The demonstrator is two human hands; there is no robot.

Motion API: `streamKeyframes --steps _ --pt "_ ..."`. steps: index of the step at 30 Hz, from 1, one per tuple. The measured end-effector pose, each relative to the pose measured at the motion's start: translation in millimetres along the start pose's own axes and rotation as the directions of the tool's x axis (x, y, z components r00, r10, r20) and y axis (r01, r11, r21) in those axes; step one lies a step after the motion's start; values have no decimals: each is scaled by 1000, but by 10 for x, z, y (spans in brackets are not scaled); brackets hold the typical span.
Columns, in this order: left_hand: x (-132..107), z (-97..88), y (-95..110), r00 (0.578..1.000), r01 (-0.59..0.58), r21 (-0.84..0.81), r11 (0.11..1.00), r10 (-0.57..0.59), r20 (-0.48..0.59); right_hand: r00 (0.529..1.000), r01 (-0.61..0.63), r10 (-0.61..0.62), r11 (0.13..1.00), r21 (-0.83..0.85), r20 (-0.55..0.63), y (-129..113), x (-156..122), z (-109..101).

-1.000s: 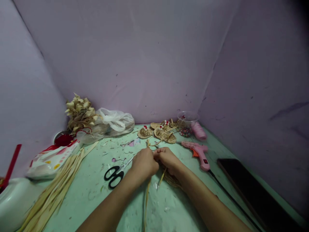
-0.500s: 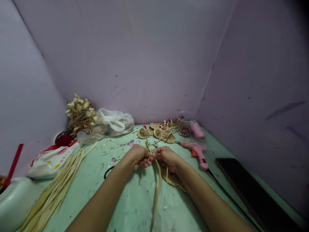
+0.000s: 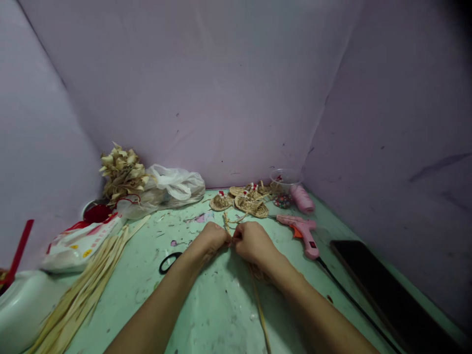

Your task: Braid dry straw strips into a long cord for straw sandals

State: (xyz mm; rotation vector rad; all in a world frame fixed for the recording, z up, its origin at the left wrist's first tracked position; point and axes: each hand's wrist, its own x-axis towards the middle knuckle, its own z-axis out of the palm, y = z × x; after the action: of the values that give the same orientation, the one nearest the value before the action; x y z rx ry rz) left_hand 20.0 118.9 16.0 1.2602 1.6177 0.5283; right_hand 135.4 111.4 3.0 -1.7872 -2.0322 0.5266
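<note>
A narrow braid of straw [image 3: 226,221] sticks up between my two hands, above the green tabletop. My left hand [image 3: 214,238] is closed, its fingertips pinching the braid's lower end. Close against it, my right hand [image 3: 254,242] is closed too, back turned up, gripping straw at the same spot; its fingers are mostly hidden. From under that hand a long straw strand [image 3: 261,314] trails towards me. A woven straw piece [image 3: 262,275] lies beneath my right wrist, largely covered. Beyond the hands sit several small woven straw slippers [image 3: 251,206] with red and white beads.
To the right lie a pink glue gun [image 3: 301,230] with a black cord, a dark flat slab [image 3: 372,275], pink thread [image 3: 302,198] and a clear bead tub [image 3: 282,189]. Flat straw strips [image 3: 86,280], a black loop [image 3: 162,268], a plastic bag [image 3: 177,184] and a white container [image 3: 27,305] are leftward.
My right hand has rolled over, its back now upward, and the strand's tail has swung to the right. My left hand has turned slightly, uncovering more of the black loop.
</note>
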Motion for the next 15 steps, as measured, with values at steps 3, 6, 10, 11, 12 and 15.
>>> streamKeyframes --steps 3,6,10,11,12,15 --pt "16 20 -6 999 44 -56 997 -43 15 999 -47 46 998 -53 -20 -92 -59 -65" --pt "27 13 -12 994 95 -110 989 -88 63 1000 -10 11 999 -39 20 -139 -91 -81" --pt "65 -50 -34 977 171 -162 972 -146 155 996 77 -78 997 5 52 -126 -93 -50" --pt "85 -74 -49 976 167 -165 972 -139 165 993 94 -95 995 22 65 -116 -88 -43" --pt "108 -101 -68 976 151 -163 975 -121 179 991 107 -110 994 37 81 -105 -82 -38" --pt "183 -179 -147 957 91 -173 981 -38 287 985 125 -133 989 77 109 -79 -67 -35"
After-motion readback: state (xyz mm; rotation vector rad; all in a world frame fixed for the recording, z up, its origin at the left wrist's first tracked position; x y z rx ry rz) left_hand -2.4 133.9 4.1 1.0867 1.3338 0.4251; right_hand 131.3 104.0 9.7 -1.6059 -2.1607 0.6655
